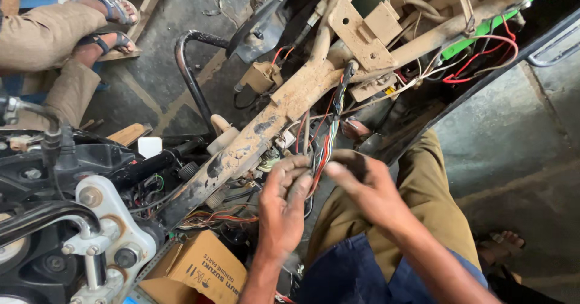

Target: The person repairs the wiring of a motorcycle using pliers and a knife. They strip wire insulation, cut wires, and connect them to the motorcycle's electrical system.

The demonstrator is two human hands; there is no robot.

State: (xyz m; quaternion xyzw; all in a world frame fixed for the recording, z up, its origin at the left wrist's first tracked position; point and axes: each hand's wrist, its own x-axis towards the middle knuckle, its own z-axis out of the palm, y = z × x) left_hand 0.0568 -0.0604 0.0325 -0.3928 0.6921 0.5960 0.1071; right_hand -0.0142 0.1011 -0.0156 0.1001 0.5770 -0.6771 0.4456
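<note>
wire bundle (323,150) pinched between both hands' grip

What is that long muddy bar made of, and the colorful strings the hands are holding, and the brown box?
Bar: likely metal tube, dull, caked in tan dirt with dark patches showing through.
Strings: wires, probably plastic-coated, smooth red, green and blue, held by the left hand and right hand.
Box: cardboard, matte brown, folded flaps.

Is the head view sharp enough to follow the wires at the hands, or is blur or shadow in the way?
Head view: left hand and right hand slightly motion-blurred on the wire bundle, whose colours still read; muddy frame tube sharp in soft, even daylight; deep shadow under the frame; no glare.
</note>
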